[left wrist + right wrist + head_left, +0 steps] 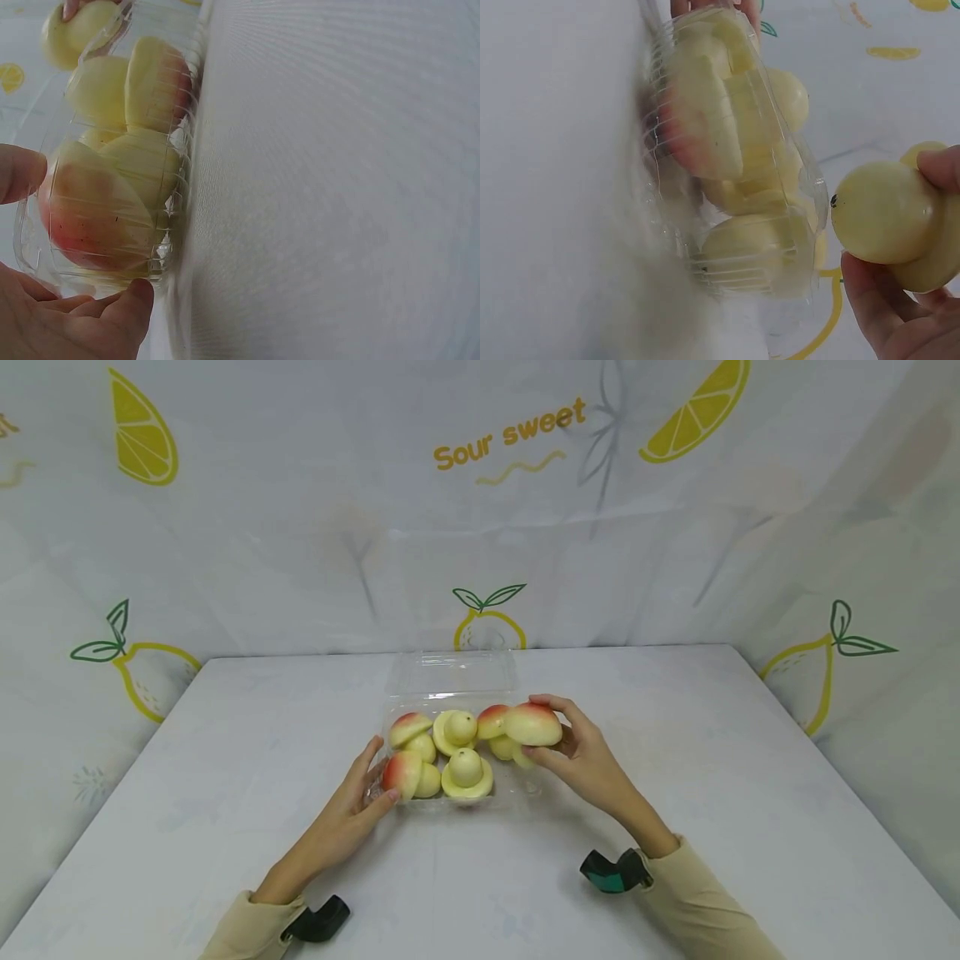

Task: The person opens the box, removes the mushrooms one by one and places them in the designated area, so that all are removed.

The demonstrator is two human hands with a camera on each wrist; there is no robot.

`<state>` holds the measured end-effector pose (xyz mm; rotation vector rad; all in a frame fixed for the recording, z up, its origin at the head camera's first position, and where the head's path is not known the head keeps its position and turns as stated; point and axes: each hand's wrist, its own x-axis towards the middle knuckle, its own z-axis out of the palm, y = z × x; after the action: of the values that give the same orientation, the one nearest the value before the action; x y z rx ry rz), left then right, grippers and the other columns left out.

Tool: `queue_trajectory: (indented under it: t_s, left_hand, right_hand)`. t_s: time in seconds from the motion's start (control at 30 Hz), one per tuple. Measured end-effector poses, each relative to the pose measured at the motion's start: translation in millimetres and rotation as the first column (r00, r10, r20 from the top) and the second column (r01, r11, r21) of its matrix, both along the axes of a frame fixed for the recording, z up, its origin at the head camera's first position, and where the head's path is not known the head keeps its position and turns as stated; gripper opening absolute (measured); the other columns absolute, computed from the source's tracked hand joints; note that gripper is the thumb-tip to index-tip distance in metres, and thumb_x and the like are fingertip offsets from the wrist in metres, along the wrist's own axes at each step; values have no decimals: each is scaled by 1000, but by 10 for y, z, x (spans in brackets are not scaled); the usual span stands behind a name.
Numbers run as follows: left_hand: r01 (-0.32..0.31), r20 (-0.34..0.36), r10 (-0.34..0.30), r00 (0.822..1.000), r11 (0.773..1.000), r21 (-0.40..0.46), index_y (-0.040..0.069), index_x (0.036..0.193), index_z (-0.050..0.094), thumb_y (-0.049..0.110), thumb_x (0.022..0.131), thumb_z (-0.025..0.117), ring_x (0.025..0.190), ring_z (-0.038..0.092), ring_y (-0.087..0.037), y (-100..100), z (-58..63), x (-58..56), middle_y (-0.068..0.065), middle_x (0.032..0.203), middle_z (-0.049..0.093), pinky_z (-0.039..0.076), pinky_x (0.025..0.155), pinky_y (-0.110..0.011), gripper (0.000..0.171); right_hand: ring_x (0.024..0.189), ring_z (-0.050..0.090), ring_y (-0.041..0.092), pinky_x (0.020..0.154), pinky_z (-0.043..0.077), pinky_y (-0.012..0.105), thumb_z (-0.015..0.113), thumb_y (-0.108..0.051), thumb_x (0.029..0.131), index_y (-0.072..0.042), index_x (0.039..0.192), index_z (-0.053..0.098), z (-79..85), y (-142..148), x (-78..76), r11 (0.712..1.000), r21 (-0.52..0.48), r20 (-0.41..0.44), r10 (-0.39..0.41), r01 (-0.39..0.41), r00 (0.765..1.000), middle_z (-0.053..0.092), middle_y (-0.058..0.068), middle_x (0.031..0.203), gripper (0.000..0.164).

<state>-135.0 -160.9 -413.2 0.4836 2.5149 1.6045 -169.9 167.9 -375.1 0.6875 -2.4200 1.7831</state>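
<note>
A clear plastic clamshell box (517,792) stands mid-table, its lid (450,675) folded back behind it. Several mushroom-like pieces with red-and-yellow caps and round pale stems lie inside, some tipped sideways, one (466,772) stem-up at the front. My left hand (352,806) grips the box's left end, thumb and fingers apart around a corner beside a red-capped piece (97,214). Over the box's right end, my right hand (588,764) pinches another mushroom-like piece (534,725) by its cap. The right wrist view shows that piece's round stem (885,214) towards the box wall.
White cloth covers the table (735,735), and a lemon-printed curtain (300,527) hangs behind its far edge. Each sleeve cuff bears a dark wrist device, the left one (318,920) and the right one (615,871), both low over the table.
</note>
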Motion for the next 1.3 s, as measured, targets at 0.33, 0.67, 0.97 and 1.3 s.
queue_trajectory:
  t_s: [0.33, 0.67, 0.97, 1.3]
  left_hand:
    - [-3, 1, 3, 1000, 1000, 4, 4, 159, 2, 21, 103, 54, 148, 21, -48, -3, -2, 5, -20, 166, 5, 37, 110, -62, 78]
    - [-2, 2, 2, 1000, 1000, 2, 5, 159, 2, 21, 103, 54, 148, 22, -48, -12, -25, 4, -19, 166, 5, 37, 110, -62, 78]
    - [-7, 5, 7, 1000, 1000, -11, 4, 159, 2, 23, 103, 54, 148, 24, -48, -20, -44, 0, -18, 167, 5, 40, 108, -58, 79]
    - [-3, 1, 3, 1000, 1000, -8, 5, 159, 2, 23, 103, 54, 148, 23, -48, -16, -41, -7, -18, 167, 5, 40, 108, -58, 78]
  right_hand:
    - [102, 67, 30, 78, 57, 20, 70, 0, 88, -9, 143, 44, 26, 110, -67, 997, 30, 41, -69, 68, 997, 49, 15, 140, 62]
    - [103, 65, 35, 77, 54, 15, 68, -1, 90, -4, 144, 43, 41, 310, -212, 983, 106, -3, -150, 150, 989, 49, 19, 141, 59]
    - [120, 59, 41, 82, 52, 11, 65, -2, 93, -3, 146, 39, 24, 484, -402, 980, 107, 24, -170, 167, 985, 43, 18, 145, 59]
    - [120, 59, 47, 75, 52, 11, 65, -6, 94, -2, 146, 40, -25, 605, -537, 963, 197, 1, -189, 185, 982, 43, 21, 148, 59]
